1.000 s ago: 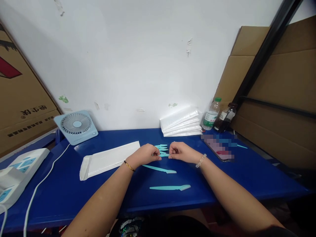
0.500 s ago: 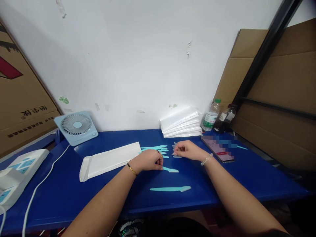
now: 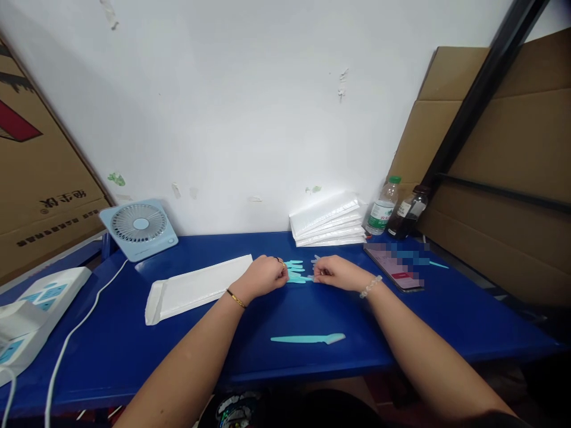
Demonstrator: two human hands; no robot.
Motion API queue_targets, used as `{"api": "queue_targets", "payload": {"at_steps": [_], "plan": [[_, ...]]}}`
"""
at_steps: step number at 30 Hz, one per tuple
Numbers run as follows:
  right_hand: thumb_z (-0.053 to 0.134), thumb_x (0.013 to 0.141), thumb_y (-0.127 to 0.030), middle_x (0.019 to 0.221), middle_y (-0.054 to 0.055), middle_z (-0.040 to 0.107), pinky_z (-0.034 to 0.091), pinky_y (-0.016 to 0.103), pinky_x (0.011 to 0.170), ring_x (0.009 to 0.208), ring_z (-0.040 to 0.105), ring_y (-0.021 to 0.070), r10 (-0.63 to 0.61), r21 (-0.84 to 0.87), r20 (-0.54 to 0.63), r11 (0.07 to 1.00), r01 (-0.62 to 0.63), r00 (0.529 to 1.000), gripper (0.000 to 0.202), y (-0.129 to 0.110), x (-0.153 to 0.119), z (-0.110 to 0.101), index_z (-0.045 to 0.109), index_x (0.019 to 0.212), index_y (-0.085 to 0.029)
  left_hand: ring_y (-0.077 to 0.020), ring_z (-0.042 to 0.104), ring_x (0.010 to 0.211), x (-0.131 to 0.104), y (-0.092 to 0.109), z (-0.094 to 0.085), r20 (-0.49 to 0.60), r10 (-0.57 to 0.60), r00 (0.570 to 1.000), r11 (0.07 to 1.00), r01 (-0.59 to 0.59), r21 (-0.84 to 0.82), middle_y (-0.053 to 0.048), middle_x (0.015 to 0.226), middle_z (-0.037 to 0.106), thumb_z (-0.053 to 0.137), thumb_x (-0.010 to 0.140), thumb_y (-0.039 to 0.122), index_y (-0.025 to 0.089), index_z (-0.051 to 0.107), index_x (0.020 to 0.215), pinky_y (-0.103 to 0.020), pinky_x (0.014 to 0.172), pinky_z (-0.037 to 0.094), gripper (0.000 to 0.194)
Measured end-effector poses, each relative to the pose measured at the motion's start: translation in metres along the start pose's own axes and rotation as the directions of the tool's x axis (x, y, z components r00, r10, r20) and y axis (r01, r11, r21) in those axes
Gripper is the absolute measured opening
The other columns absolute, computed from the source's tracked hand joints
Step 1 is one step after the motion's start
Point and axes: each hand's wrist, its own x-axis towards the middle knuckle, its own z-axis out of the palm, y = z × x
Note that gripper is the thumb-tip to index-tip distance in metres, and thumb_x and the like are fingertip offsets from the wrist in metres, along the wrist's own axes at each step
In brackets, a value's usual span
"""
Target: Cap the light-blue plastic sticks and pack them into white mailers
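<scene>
My left hand (image 3: 266, 277) is closed round the handle of a teal eyebrow razor (image 3: 300, 277), whose blade end points right. Opposite it, my right hand (image 3: 335, 273) pinches a small clear cap (image 3: 310, 278) at the razor's tip; whether the cap is on the blade I cannot tell. Several more teal eyebrow razors (image 3: 294, 263) lie just behind my left fingers, partly hidden. Other clear caps (image 3: 316, 259) show beside my right fingertips. A single eyebrow razor (image 3: 307, 339) lies by itself nearer the table's front edge.
On the blue table (image 3: 191, 356) a white padded mailer (image 3: 200, 288) lies left of my hands. A stack of mailers (image 3: 328, 223) rests against the wall, beside two bottles (image 3: 382, 208). A phone (image 3: 395, 270) lies at right; a fan (image 3: 140, 229) and power strip (image 3: 44, 303) stand left.
My left hand has moved up and away from me with its eyebrow razor, whose tip now meets my right fingers. My right hand has hardly moved.
</scene>
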Motion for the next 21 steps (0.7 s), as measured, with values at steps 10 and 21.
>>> {"api": "queue_targets", "payload": {"at_steps": [10, 21], "plan": [[0.053, 0.080, -0.030, 0.068, 0.002, 0.063, 0.035, 0.022, 0.056, 0.060, 0.052, 0.0124, 0.109, -0.037, -0.241, 0.992, -0.122, 0.964, 0.019, 0.024, -0.005, -0.011, 0.065, 0.078, -0.016, -0.0144, 0.056, 0.068, -0.016, 0.034, -0.005, 0.301, 0.188, 0.935, 0.941, -0.083, -0.328, 0.000, 0.083, 0.061, 0.074, 0.057, 0.054, 0.023, 0.062, 0.091, -0.023, 0.056, 0.037, 0.048], [0.048, 0.085, -0.045, 0.071, 0.003, 0.063, 0.039, 0.024, 0.058, 0.063, 0.053, 0.0138, 0.069, 0.175, -0.145, 0.984, -0.043, 0.987, 0.036, 0.016, -0.005, -0.007, 0.067, 0.082, -0.014, -0.0138, 0.053, 0.064, -0.007, 0.024, 0.007, 0.157, 0.074, 0.985, 0.984, -0.047, -0.170, 0.000, 0.074, 0.063, 0.054, 0.068, 0.022, 0.021, 0.061, 0.074, -0.024, 0.054, 0.034, 0.009]]}}
